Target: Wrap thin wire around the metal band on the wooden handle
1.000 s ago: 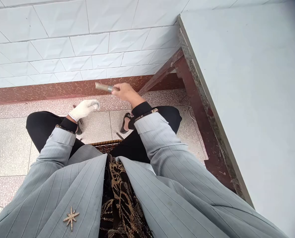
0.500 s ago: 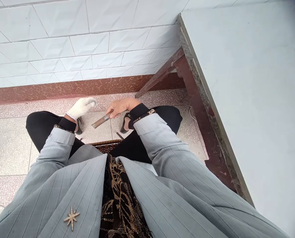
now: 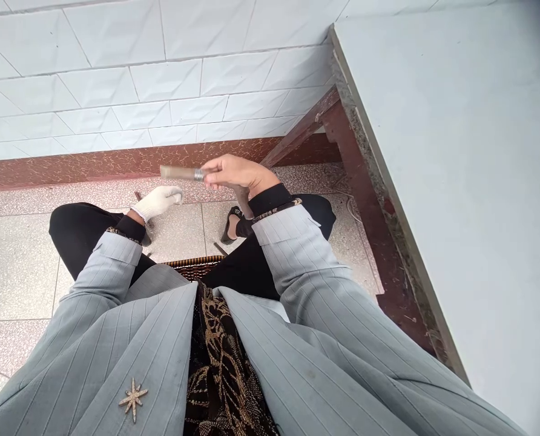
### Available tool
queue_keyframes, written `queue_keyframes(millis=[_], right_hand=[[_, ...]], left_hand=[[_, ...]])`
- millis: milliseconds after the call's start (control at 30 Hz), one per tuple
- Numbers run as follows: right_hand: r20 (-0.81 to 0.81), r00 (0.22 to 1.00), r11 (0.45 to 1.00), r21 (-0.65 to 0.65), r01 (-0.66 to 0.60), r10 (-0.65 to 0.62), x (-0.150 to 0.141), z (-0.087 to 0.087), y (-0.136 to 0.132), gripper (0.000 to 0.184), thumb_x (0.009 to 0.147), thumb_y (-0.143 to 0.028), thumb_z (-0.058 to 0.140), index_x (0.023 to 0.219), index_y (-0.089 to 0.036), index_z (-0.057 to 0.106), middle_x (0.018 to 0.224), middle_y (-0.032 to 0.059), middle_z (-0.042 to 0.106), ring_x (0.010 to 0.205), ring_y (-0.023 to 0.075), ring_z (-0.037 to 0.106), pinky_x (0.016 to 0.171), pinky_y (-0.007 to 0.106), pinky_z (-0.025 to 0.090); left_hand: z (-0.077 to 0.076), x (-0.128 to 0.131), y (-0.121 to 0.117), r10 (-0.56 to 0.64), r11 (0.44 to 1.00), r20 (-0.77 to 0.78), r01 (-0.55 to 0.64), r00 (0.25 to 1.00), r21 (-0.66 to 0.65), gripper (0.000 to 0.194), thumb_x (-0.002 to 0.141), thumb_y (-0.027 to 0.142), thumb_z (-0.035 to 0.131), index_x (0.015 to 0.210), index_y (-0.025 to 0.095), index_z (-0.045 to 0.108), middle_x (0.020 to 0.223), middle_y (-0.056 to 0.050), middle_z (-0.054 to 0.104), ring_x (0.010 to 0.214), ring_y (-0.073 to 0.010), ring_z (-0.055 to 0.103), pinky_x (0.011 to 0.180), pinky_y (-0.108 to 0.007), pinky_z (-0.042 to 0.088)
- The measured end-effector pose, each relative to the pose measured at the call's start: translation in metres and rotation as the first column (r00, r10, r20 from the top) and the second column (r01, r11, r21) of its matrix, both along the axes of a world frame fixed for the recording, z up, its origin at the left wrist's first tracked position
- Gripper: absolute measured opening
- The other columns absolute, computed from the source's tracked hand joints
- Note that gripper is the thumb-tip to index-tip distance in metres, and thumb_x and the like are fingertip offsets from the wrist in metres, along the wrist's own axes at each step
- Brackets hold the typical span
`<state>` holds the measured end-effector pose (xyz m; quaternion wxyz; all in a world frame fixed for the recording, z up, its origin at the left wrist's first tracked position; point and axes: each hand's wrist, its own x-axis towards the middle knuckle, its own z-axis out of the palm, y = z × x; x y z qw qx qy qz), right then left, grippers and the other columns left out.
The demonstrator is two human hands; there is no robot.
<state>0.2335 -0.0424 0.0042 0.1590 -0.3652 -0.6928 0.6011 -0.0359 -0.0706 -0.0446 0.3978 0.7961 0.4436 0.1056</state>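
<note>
My right hand [image 3: 233,171], bare, is closed around a hand tool [image 3: 181,173] whose kind I cannot make out. Its straight brown, round end points left, with a silvery wire-like band beside my fingers. Below the hand shows a darker brown piece that seems to belong to the same tool; my hand and wrist hide the rest. In a white knit glove, my left hand [image 3: 156,203] sits lower and to the left, above the floor. Its fingers are curled together, greyish at the tips, and whatever is in them is hidden. The two hands are apart.
A table [image 3: 433,151] with a pale top and a reddish-brown frame stands to my right. White wall tiles [image 3: 115,79] rise ahead above a brown skirting [image 3: 70,166]. Between my legs is a woven seat edge [image 3: 195,264]. A small brown stick-like thing [image 3: 138,195] shows behind the glove.
My right hand has risen away from me and slightly right, and the tool has turned from slanting down-left to nearly level. My gloved left hand has shifted slightly right and towards me.
</note>
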Motion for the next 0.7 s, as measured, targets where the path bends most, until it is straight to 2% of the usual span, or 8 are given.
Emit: queue_keyframes(millis=[67,133,200,267,367,433,567,700], right_hand=[[0.011,0.973,0.973,0.028,0.228,-0.229,-0.003,-0.004,0.002,0.023,0.092,-0.035,0.071,0.102,-0.014,0.07,0.077,0.0021,0.067,0.062,0.0101,0.054,0.061,0.023,0.046],[0.098,0.925,0.929,0.07,0.362,-0.368,-0.008,-0.011,0.004,0.021,0.095,-0.031,0.067,0.103,-0.013,0.069,0.078,0.004,0.067,0.062,0.0109,0.054,0.06,0.024,0.046],[0.245,0.88,0.913,0.14,0.383,-0.407,-0.013,-0.017,0.006,0.02,0.094,-0.026,0.066,0.106,-0.011,0.07,0.079,0.0056,0.067,0.064,0.0123,0.055,0.062,0.026,0.045],[0.401,0.828,0.918,0.239,0.318,-0.391,-0.018,-0.021,0.007,0.022,0.092,-0.024,0.067,0.108,-0.01,0.073,0.083,0.0068,0.068,0.069,0.0142,0.058,0.065,0.027,0.044],[0.583,0.753,0.936,0.332,0.121,-0.304,-0.023,-0.023,0.005,0.026,0.09,-0.025,0.067,0.11,-0.012,0.076,0.093,0.0086,0.07,0.079,0.0167,0.06,0.068,0.028,0.04],[0.669,0.716,0.949,0.314,-0.029,-0.199,-0.025,-0.023,0.003,0.025,0.09,-0.025,0.065,0.108,-0.013,0.077,0.096,0.0087,0.07,0.081,0.0171,0.059,0.067,0.029,0.038],[0.743,0.663,0.964,0.103,-0.247,0.09,-0.025,-0.023,0.0,0.019,0.091,-0.024,0.064,0.102,-0.016,0.077,0.084,0.0056,0.069,0.072,0.0153,0.058,0.064,0.029,0.036],[0.644,0.701,0.947,-0.133,-0.294,0.308,-0.025,-0.02,-0.005,0.017,0.091,-0.022,0.066,0.103,-0.016,0.077,0.077,0.0025,0.069,0.066,0.0124,0.057,0.067,0.027,0.042]], left_hand=[[-0.001,0.004,-0.003,-0.071,0.997,0.046,0.072,0.996,-0.012,0.032,0.092,0.039,0.046,0.088,0.015,0.067,0.083,-0.003,0.065,0.076,-0.0151,0.055,0.079,-0.032,0.047],[0.0,0.008,-0.006,-0.118,0.992,0.096,0.122,0.988,-0.038,0.034,0.093,0.043,0.046,0.088,0.016,0.067,0.081,-0.003,0.063,0.074,-0.0145,0.054,0.077,-0.031,0.046],[0.0,0.01,-0.007,-0.127,0.99,0.116,0.133,0.985,-0.049,0.035,0.093,0.044,0.047,0.088,0.016,0.067,0.081,-0.003,0.063,0.073,-0.014,0.053,0.075,-0.029,0.045],[0.001,0.01,-0.007,-0.124,0.991,0.091,0.129,0.988,-0.04,0.034,0.093,0.043,0.047,0.089,0.015,0.067,0.081,-0.002,0.063,0.072,-0.0138,0.053,0.075,-0.029,0.045],[0.003,0.007,-0.006,-0.117,0.993,0.034,0.117,0.993,-0.005,0.032,0.092,0.04,0.047,0.091,0.015,0.068,0.083,-0.003,0.065,0.073,-0.014,0.053,0.076,-0.029,0.045],[0.004,0.004,-0.005,-0.118,0.993,-0.005,0.118,0.993,0.022,0.032,0.092,0.038,0.046,0.093,0.015,0.069,0.085,-0.003,0.067,0.075,-0.0145,0.054,0.076,-0.03,0.045],[0.008,0.0,-0.003,-0.101,0.994,-0.09,0.105,0.991,0.041,0.033,0.092,0.037,0.045,0.092,0.017,0.07,0.086,-0.004,0.069,0.08,-0.0168,0.059,0.08,-0.031,0.045],[0.014,-0.001,-0.003,-0.083,0.995,-0.108,0.088,0.991,0.038,0.033,0.091,0.038,0.046,0.095,0.016,0.071,0.091,-0.005,0.071,0.086,-0.0185,0.061,0.086,-0.033,0.045]])
